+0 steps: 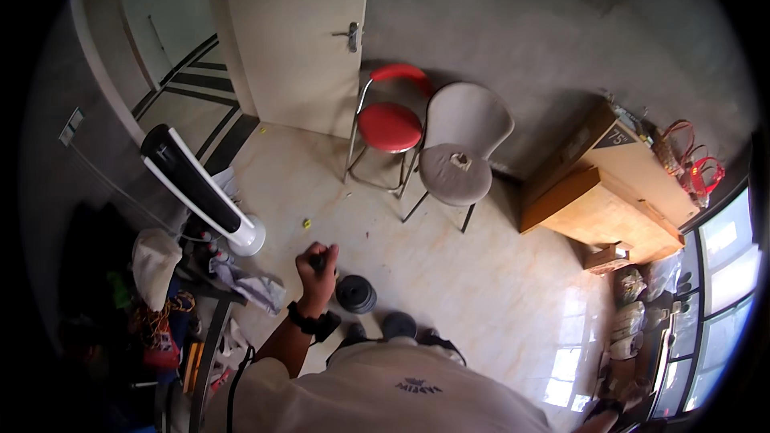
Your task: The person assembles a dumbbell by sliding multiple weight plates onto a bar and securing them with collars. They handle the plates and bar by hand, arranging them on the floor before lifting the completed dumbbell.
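Note:
My left hand (315, 279) is out in front of my body, closed around a short black handle-like thing (318, 261); most of it is hidden in the fist. A black band sits on that wrist. Just right of the hand and lower, a dark round object like stacked weight plates (355, 294) stands on the floor. Another dark round thing (399, 324) is by my feet, partly covered by my shirt. Far off at the lower right, my right hand (634, 391) is dim and small beside the window-side clutter; its fingers cannot be made out.
A white-and-black tower fan (204, 192) stands at left, above a cluttered rack (210, 353) with cloths and bags. A red chair (390, 127) and a grey chair (457, 172) are by the door (297, 40). Large cardboard boxes (597, 208) line the right wall. A small yellow object (306, 224) lies on the floor.

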Demonstrator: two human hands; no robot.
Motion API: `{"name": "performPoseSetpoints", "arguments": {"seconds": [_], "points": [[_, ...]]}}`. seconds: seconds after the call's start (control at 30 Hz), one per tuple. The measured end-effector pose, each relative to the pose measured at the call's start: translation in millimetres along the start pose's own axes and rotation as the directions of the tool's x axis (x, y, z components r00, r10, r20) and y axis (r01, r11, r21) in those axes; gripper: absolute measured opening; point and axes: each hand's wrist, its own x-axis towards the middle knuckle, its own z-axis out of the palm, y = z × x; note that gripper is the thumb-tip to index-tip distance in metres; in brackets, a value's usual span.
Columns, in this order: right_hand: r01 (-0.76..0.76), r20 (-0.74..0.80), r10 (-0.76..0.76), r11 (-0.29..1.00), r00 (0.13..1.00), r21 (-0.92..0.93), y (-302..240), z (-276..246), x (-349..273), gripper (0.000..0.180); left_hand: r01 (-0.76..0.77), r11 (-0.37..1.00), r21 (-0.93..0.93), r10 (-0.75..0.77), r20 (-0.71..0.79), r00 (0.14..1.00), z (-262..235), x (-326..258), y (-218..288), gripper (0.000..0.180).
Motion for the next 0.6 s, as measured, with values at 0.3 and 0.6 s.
{"name": "performPoseSetpoints", "arguments": {"seconds": [0.3, 0.6], "points": [[-0.077, 0.64, -0.186, 0.93, 0.746, 0.36, -145.9, 309.1, -25.9, 0.021, -0.175, 0.765, -0.62, 0.041, -0.224, 0.974, 51.3, -5.7, 85.6, 0.034], [0.179, -0.282, -0.92, -0.24, 0.272, 0.954, -521.7, 97.6, -168.4, 0.049, -0.425, 0.761, -0.49, 0.394, -0.172, 0.903, 109.5, -44.1, 167.1, 0.026]]}}
